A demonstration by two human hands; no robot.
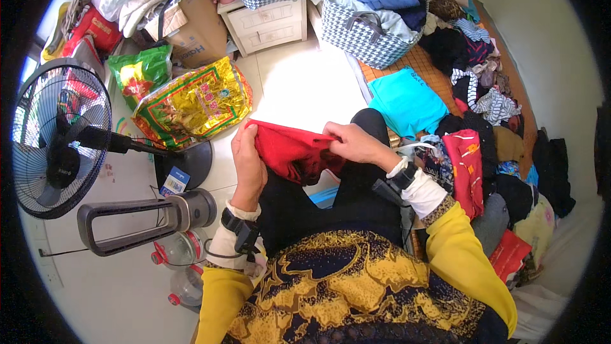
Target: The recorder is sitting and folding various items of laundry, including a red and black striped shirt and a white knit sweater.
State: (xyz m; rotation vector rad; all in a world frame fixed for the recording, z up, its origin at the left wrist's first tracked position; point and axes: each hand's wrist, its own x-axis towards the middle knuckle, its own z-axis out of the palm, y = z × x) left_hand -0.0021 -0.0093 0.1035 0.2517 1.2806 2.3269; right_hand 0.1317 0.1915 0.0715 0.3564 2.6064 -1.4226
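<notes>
A red piece of cloth point(289, 150) with dark patches is stretched between my two hands, above my black-trousered lap. Its upper edge runs nearly straight from one hand to the other, and the lower part hangs in folds. My left hand point(247, 162) grips the left end, thumb on top. At the right end, my right hand point(356, 143) pinches the edge between thumb and fingers. What kind of garment it is, I cannot tell. Off to the right of my knee lies a folded turquoise cloth point(409, 100).
Clothes are heaped on the right around a red printed cloth point(464, 172). A checked basket point(366, 42) of clothes stands ahead, beside a white drawer cabinet point(267, 26). Left are a gold bag point(197, 102), a standing fan point(60, 140), a bladeless fan point(137, 220) and plastic bottles point(181, 248).
</notes>
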